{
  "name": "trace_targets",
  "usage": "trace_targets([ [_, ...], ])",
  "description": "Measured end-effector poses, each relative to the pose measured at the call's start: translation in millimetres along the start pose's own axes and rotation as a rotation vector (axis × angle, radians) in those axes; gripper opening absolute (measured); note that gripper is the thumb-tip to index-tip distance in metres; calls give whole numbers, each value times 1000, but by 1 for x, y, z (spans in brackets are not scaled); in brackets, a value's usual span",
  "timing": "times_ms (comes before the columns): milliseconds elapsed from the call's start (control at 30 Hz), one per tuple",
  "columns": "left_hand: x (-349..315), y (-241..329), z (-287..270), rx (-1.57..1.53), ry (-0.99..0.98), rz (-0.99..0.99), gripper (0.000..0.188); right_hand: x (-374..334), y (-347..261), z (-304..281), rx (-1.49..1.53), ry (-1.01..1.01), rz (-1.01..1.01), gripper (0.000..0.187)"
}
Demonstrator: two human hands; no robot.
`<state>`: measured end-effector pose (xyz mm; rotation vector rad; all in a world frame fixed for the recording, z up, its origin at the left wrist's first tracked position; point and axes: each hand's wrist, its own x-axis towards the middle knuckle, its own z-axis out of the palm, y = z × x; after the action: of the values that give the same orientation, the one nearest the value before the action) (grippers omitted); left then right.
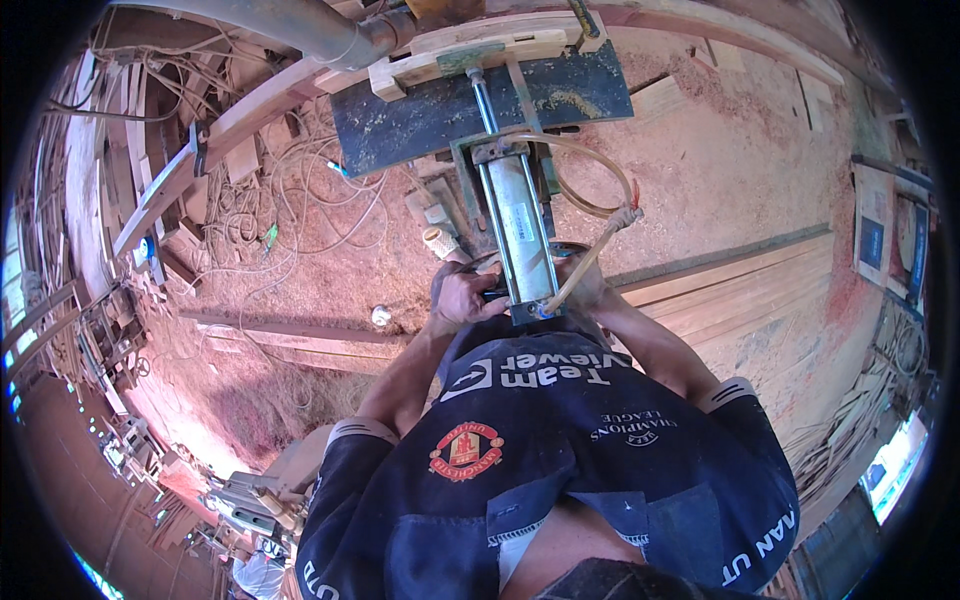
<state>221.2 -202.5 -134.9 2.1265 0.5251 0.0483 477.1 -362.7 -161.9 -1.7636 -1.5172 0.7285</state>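
A silver pneumatic cylinder (522, 225) points away from my body, its shiny rod (484, 104) run out toward a notched wooden piece (425, 68) at the far side. Beneath the rod lies a dark metal plate (400, 125) dusted with shavings. My left hand (467, 298) is by the near left end of the cylinder, fingers curled round something dark that I cannot make out. On the other side, my right hand (588, 278) is close to the cylinder's near end; its fingers are mostly hidden behind the cylinder and hose. A clear yellowish air hose (590, 255) loops along the right.
Long wooden boards (730, 280) lie low on the right. Tangled cords (250, 215) spread over the sawdust-covered floor (690, 190) at left. A thick grey pipe (300, 28) crosses the far left, near a long beam (265, 105). Wood scraps line both sides.
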Motion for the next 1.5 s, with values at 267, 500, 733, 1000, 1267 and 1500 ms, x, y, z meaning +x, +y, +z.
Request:
trace_targets([
  [267, -1, -3, 0, 13, 30, 32, 47, -1, -4, -5, -81, -32, 17, 15],
  [500, 1, -1, -3, 8, 25, 29, 50, -8, 10, 10, 104, -12, 98, 14],
  [733, 1, 1, -2, 4, 22, 34, 49, -26, 42, 32, 7, -46, 117, 13],
  [1000, 8, 3, -7, -38, 101, 141, 49, -9, 2, 6, 71, -81, 149, 10],
  [1267, 15, 15, -6, -196, 146, 154, 59, 4, -36, -23, -158, -114, 94, 26],
  [1500, 11, 16, -11, -186, -41, 11, 54, -5, -28, -14, -341, -362, 39, 27],
])
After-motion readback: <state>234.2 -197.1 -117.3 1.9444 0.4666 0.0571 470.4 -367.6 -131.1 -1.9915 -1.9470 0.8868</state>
